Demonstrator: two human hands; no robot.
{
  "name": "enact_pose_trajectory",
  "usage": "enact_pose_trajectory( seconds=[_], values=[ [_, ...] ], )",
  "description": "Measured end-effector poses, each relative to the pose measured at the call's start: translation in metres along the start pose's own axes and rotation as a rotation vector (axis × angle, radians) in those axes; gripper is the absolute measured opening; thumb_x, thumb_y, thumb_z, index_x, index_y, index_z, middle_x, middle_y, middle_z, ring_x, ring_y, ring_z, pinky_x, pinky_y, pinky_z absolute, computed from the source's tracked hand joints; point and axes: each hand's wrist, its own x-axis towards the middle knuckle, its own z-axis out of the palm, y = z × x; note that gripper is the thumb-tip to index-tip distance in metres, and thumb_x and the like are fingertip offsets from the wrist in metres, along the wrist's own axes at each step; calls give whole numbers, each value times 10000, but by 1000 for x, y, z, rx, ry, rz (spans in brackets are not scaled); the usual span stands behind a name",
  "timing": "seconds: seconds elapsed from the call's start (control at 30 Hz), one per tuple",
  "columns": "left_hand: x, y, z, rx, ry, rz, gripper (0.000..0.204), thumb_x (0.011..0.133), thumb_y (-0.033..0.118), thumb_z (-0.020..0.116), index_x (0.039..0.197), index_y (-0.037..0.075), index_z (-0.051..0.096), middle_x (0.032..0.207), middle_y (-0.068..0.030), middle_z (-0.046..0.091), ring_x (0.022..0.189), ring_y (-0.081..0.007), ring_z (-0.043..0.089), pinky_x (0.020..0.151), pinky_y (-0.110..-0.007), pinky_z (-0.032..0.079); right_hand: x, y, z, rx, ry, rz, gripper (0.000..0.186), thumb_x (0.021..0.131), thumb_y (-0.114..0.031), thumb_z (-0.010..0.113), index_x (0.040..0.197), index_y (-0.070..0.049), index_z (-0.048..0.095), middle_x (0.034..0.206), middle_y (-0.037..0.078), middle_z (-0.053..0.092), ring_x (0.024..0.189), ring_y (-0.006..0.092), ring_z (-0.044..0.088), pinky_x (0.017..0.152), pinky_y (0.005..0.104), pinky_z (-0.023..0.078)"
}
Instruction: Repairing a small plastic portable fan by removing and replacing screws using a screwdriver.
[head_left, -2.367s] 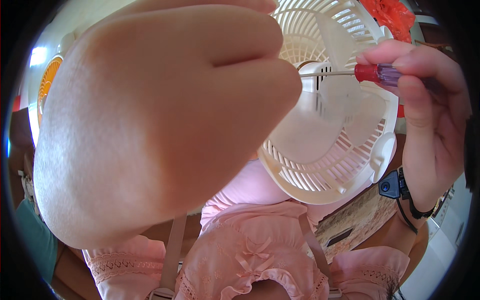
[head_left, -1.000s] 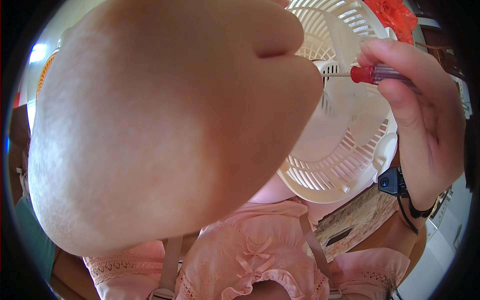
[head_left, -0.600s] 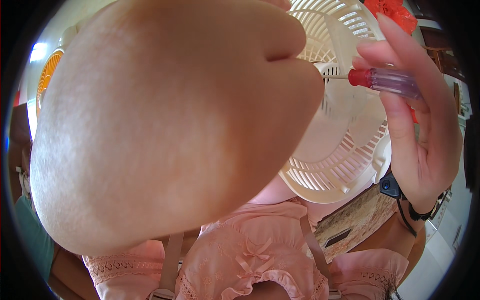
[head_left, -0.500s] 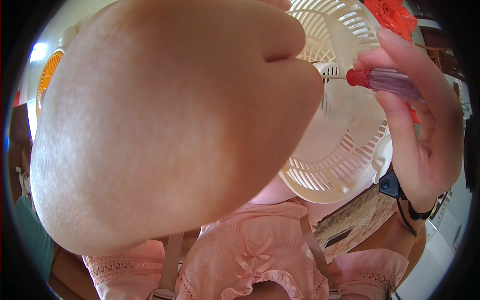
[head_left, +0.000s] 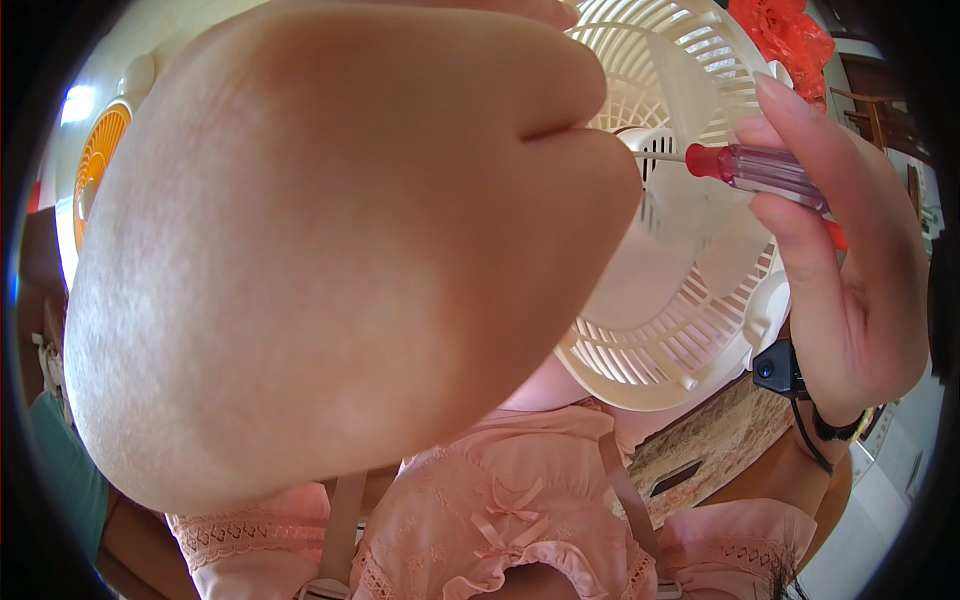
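My left hand fills much of the left and middle, very near the camera, with curled fingers over the white plastic fan; what they grip is hidden. At the right, my right hand grips the screwdriver, which has a red collar and a clear purplish handle. Its metal shaft points leftward across the fan and disappears behind my left hand, so the tip is out of sight. Pale translucent blades and a slotted housing show inside the fan's cage.
An orange-and-white fan stands at the far left. A crumpled red plastic bag lies beyond the white fan. My pink-clothed lap is below, with a mottled beige surface and a dark slim object at lower right.
Since the earliest frame, my left hand has shifted right over the fan. The screwdriver handle has moved slightly left and down, and my right fingers have shifted around it.
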Motion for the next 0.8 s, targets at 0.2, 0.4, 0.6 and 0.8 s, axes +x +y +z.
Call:
enact_pose_trajectory(
  seconds=[0.2, 0.4, 0.6, 0.8],
  values=[
    [1, 0, 0, -4, -17, 6, 331, 537, 165, 808, 750, 41, 587, 926, -88, 638, 1131, -403, 589, 853, -449, 524, 15, -9, 26, 362, 254, 34, 450, 897, 18, 537, 1346, 24, 511, 1076, 157, 659, 983, 223, 632, 900, 317, 480],
    [2, -8, -8, -73, -42, 60, 330, 536, 168, 808, 746, 41, 587, 922, -88, 638, 1128, -404, 591, 850, -450, 525, 10, -4, 2, 31, 59, 39, 434, 910, 7, 517, 1343, 37, 509, 1078, 148, 650, 970, 215, 630, 901, 314, 481],
    [4, -14, -13, -148, -93, 98, 330, 535, 171, 808, 743, 42, 587, 918, -87, 638, 1126, -406, 592, 847, -451, 526, 16, -4, 4, 102, 67, 91, 423, 907, 16, 518, 1328, 62, 514, 1046, 148, 653, 959, 213, 631, 884, 308, 491],
    [7, -23, -16, -214, -145, 143, 330, 534, 174, 808, 740, 42, 586, 914, -87, 638, 1124, -408, 593, 845, -452, 527, 17, 0, 10, 198, 141, 33, 427, 901, 22, 522, 1325, 71, 512, 1036, 152, 653, 954, 213, 631, 876, 306, 494]
  ],
)
